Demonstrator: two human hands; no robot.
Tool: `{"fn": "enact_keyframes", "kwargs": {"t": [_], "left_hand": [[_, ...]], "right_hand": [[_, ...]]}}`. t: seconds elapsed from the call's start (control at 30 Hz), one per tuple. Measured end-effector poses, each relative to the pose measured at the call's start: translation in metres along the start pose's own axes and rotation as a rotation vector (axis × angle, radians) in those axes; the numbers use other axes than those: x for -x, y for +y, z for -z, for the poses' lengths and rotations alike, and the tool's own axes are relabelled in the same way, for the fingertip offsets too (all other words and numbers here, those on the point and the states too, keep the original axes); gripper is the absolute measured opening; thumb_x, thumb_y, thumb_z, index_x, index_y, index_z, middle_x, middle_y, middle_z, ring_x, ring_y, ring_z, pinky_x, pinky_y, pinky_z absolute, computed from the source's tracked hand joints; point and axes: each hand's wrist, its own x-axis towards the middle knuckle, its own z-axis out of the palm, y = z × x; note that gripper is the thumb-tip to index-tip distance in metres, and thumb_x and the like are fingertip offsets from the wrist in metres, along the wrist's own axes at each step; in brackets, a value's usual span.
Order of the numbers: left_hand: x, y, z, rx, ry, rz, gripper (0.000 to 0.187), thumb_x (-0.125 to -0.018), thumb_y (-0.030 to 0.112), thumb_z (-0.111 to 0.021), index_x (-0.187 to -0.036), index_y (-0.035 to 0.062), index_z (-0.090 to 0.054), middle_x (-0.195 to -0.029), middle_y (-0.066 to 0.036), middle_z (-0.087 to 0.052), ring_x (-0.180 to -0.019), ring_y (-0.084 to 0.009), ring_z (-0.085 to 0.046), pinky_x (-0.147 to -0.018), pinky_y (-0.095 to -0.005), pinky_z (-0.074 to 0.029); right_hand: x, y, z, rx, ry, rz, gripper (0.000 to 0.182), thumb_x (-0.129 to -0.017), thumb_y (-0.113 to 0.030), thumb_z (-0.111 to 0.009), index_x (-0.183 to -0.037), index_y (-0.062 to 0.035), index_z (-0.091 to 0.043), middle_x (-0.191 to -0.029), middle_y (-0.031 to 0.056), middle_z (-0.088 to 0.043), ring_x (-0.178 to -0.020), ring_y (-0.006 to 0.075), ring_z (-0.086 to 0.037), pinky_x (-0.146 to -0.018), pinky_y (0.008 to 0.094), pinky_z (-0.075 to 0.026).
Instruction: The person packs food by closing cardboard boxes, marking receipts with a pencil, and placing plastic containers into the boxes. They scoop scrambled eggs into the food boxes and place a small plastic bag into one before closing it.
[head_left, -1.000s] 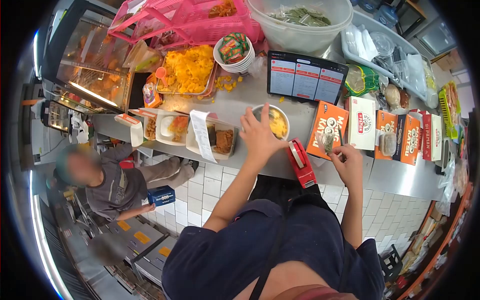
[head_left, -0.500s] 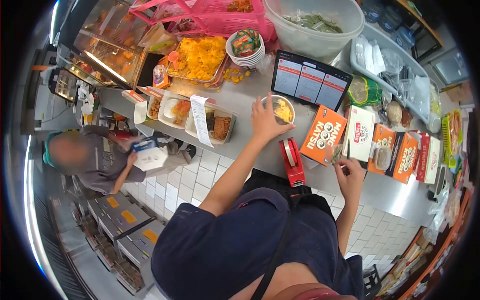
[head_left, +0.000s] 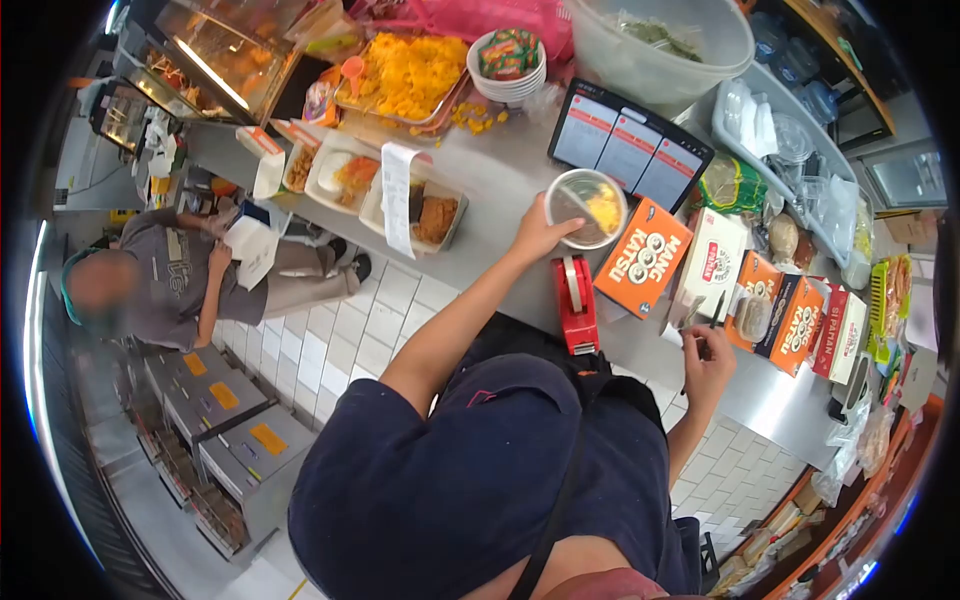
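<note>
My left hand [head_left: 543, 232] is wrapped round the side of a round clear-lidded cup [head_left: 603, 208] with yellow food inside, held just above the counter. Close to the right boxes, my right hand [head_left: 708, 358] is closed round a dark, thin pen-like stick [head_left: 719, 308]. A red tape dispenser [head_left: 576, 305] stands below the cup. The orange box [head_left: 643, 259] is right of the cup, and a white box [head_left: 711, 262] lies beyond it. Behind the cup leans a tablet [head_left: 628, 143] with a lit screen.
Left on the counter [head_left: 490, 215] are open food boxes [head_left: 343, 176] with a paper receipt [head_left: 398, 200]. A tray of yellow food [head_left: 405, 75], stacked bowls [head_left: 507, 65] and a large tub [head_left: 665, 50] line the back. A co-worker [head_left: 165, 270] holding a white box stands at left.
The view has shifted. My left hand has gone from the cup's rim to its side, and the cup sits closer to the orange box. The co-worker's box has changed position.
</note>
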Motion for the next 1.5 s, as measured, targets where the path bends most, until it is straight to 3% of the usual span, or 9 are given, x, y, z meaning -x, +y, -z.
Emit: {"fn": "enact_keyframes", "kwargs": {"t": [0.23,0.33,0.47,0.77,1.13,1.2,1.23,1.3,1.5], "left_hand": [[-0.005,0.015,-0.011,-0.018,-0.124,0.252,0.078,-0.074,0.037,-0.071,-0.122,-0.0114,-0.034,-0.118,-0.025,-0.051,-0.114,-0.0298,-0.050,-0.095,-0.0354,-0.040],[0.028,0.012,-0.004,-0.178,0.080,0.057,0.087,-0.076,0.040,-0.068,-0.130,-0.0128,-0.025,-0.131,-0.032,-0.034,-0.125,-0.0383,-0.034,-0.104,-0.0417,-0.028],[0.091,-0.011,0.032,-0.168,0.145,-0.038,0.076,-0.080,0.031,-0.067,-0.131,-0.0090,-0.028,-0.131,-0.027,-0.038,-0.124,-0.0354,-0.037,-0.103,-0.0403,-0.030],[0.156,-0.027,0.106,-0.117,0.183,0.299,0.061,-0.079,0.017,-0.068,-0.129,0.0011,-0.035,-0.122,-0.016,-0.049,-0.107,-0.0241,-0.052,-0.092,-0.0380,-0.040],[0.077,0.005,0.199,-0.165,0.854,-0.168,0.053,-0.076,0.012,-0.072,-0.119,-0.0012,-0.044,-0.117,-0.012,-0.051,-0.102,-0.0208,-0.053,-0.087,-0.0340,-0.042],[0.053,0.012,0.220,0.101,0.323,-0.072,0.048,-0.075,0.013,-0.072,-0.115,0.0004,-0.049,-0.115,-0.010,-0.054,-0.101,-0.0177,-0.054,-0.086,-0.0321,-0.044],[0.050,0.016,0.226,0.106,0.326,-0.086,0.048,-0.075,0.013,-0.072,-0.115,0.0004,-0.049,-0.115,-0.010,-0.054,-0.101,-0.0177,-0.054,-0.086,-0.0321,-0.044],[0.038,0.022,0.233,0.284,-0.352,0.407,0.046,-0.075,0.014,-0.073,-0.115,0.0022,-0.052,-0.110,-0.008,-0.058,-0.097,-0.0149,-0.057,-0.085,-0.0305,-0.045],[0.074,0.020,0.142,0.973,-0.310,0.333,0.042,-0.082,0.001,-0.052,-0.123,0.0000,-0.043,-0.111,-0.015,-0.059,-0.101,-0.0227,-0.059,-0.088,-0.0378,-0.048]], "right_hand": [[-0.010,-0.008,-0.011,-0.039,-0.135,0.053,0.007,-0.074,-0.003,-0.067,-0.078,-0.0031,-0.061,-0.066,0.0039,-0.051,-0.053,0.0107,-0.048,-0.050,0.0248,-0.038],[-0.026,-0.017,-0.021,-0.042,-0.187,0.069,0.006,-0.074,-0.001,-0.066,-0.078,-0.0010,-0.060,-0.069,0.0031,-0.053,-0.054,0.0083,-0.047,-0.051,0.0225,-0.036],[-0.056,-0.035,-0.046,-0.022,-0.174,0.125,0.006,-0.076,-0.002,-0.066,-0.079,0.0009,-0.061,-0.070,0.0027,-0.054,-0.056,0.0069,-0.047,-0.051,0.0213,-0.036],[-0.101,-0.151,-0.148,-0.232,-0.143,0.302,0.022,-0.078,-0.006,-0.065,-0.100,-0.0033,-0.066,-0.074,0.0068,-0.057,-0.057,0.0144,-0.053,-0.054,0.0259,-0.043],[-0.029,-0.121,-0.144,-0.274,-0.487,0.189,0.030,-0.083,-0.005,-0.052,-0.112,-0.0019,-0.061,-0.080,0.0081,-0.058,-0.062,0.0137,-0.052,-0.055,0.0252,-0.041],[-0.019,-0.127,-0.141,-0.704,-0.615,-0.239,0.042,-0.079,0.003,-0.040,-0.117,0.0021,-0.056,-0.087,0.0095,-0.061,-0.066,0.0140,-0.053,-0.060,0.0258,-0.045],[-0.017,-0.132,-0.144,-0.932,-0.653,-0.306,0.052,-0.073,0.008,-0.033,-0.120,0.0049,-0.053,-0.097,0.0138,-0.062,-0.075,0.0157,-0.058,-0.067,0.0269,-0.048],[-0.005,-0.120,-0.160,-1.074,-0.607,-0.200,0.042,-0.079,0.006,-0.042,-0.118,0.0038,-0.054,-0.104,0.0173,-0.060,-0.084,0.0208,-0.062,-0.075,0.0286,-0.049],[0.032,-0.117,-0.226,-1.103,-0.183,-0.261,0.031,-0.078,-0.008,-0.070,-0.095,-0.0065,-0.044,-0.113,0.0204,-0.056,-0.106,0.0253,-0.055,-0.091,0.0327,-0.043]]}}
